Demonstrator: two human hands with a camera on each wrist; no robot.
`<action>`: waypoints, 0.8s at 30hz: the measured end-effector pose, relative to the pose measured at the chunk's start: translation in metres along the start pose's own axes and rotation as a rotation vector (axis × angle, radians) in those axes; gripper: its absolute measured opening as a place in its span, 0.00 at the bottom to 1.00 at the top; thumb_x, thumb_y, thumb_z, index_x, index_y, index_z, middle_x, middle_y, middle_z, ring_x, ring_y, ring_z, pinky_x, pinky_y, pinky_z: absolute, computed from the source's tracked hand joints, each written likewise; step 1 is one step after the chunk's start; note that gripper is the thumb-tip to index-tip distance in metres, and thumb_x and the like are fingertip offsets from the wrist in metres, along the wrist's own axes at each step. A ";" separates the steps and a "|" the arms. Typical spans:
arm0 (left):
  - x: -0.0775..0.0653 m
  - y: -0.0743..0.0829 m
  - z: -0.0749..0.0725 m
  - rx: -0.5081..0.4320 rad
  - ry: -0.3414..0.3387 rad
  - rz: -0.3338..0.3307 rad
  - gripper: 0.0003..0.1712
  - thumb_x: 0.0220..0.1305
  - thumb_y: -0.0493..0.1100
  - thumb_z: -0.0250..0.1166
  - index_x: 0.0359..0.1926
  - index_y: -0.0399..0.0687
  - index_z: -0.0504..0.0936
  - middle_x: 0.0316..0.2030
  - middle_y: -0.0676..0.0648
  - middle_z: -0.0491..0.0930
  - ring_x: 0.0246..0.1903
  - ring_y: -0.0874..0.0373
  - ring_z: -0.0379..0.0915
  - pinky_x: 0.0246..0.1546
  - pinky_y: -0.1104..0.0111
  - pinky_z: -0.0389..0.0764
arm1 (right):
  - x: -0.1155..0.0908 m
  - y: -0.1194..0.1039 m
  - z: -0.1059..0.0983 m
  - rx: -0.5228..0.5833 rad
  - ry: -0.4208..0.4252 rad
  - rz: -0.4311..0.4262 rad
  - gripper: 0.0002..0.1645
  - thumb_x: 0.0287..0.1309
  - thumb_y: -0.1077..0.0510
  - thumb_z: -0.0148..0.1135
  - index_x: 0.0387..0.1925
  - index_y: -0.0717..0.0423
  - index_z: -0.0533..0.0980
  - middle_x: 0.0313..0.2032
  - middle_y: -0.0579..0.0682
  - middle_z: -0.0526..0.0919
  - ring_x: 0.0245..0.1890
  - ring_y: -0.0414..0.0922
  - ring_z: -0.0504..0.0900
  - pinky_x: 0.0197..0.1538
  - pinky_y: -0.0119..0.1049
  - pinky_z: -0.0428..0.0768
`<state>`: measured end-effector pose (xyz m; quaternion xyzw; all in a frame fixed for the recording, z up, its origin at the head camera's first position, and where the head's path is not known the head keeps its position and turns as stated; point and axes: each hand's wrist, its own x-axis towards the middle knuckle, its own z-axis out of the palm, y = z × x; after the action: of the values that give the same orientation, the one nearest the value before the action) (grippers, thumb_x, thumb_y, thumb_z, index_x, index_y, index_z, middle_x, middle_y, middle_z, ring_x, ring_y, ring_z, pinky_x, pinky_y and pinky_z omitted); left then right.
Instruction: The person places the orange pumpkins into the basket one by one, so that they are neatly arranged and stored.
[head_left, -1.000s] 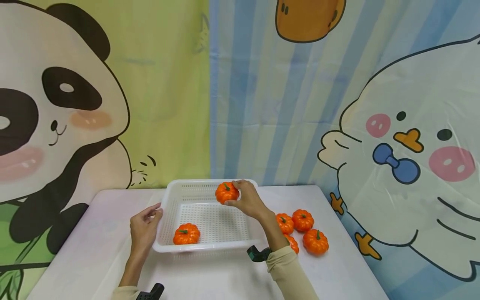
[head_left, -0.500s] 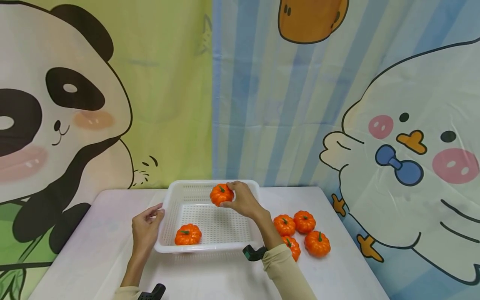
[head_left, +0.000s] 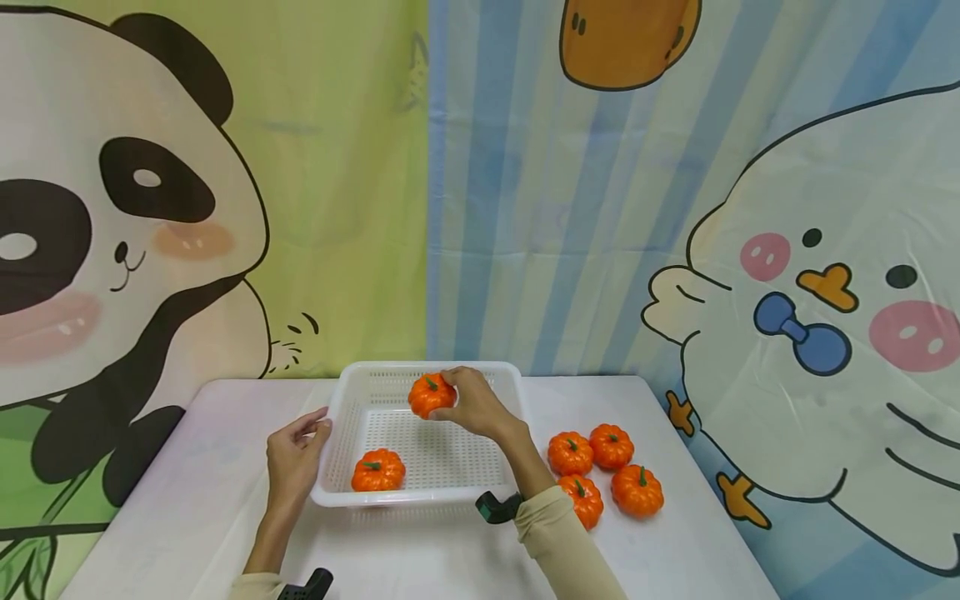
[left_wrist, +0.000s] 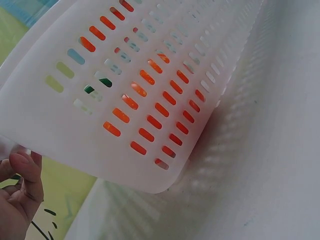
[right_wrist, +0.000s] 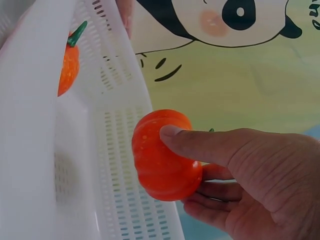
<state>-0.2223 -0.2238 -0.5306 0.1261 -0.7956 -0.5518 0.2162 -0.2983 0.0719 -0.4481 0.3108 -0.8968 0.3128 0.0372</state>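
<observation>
Person's R hand (head_left: 476, 404) has an orange pumpkin (head_left: 430, 395) gripped betw. thumb & fingers, above the far half of the white basket (head_left: 405, 497); L hand (head_left: 294, 458) holds the basket's L rim, thumb & bent fingers at the edge; to do this step well, a light but firm L hold would prob. stop the basket skidding, w/ the R wrist lowered gently & thumb loosened only once the pumpkin meets the basket floor (head_left: 405, 433), as a rounded, glossy thing like this might roll if dropped; a spot well apart from the second pumpkin (head_left: 378, 472) looks best, e.g. the basket's far side or R half; re containers, there's the one basket, slotted walls & perforated floor, w/ that second pumpkin in its near L corner, green stem showing; four loose pumpkins (head_left: 637, 492) sit R of the basket on the white worktop (head_left: 435, 550), grouped close tog., one partly behind the R sleeve (head_left: 566, 546).
</observation>
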 end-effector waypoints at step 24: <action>-0.001 0.000 -0.002 -0.019 -0.012 0.001 0.20 0.79 0.45 0.67 0.63 0.39 0.88 0.51 0.32 0.89 0.30 0.69 0.78 0.32 0.81 0.78 | 0.019 -0.009 0.024 0.017 -0.053 -0.010 0.24 0.54 0.59 0.86 0.51 0.63 0.88 0.40 0.51 0.91 0.38 0.42 0.81 0.49 0.31 0.80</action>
<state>-0.2208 -0.2251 -0.5305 0.1202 -0.7915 -0.5601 0.2129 -0.3052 0.0422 -0.4569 0.3237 -0.8933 0.3117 0.0121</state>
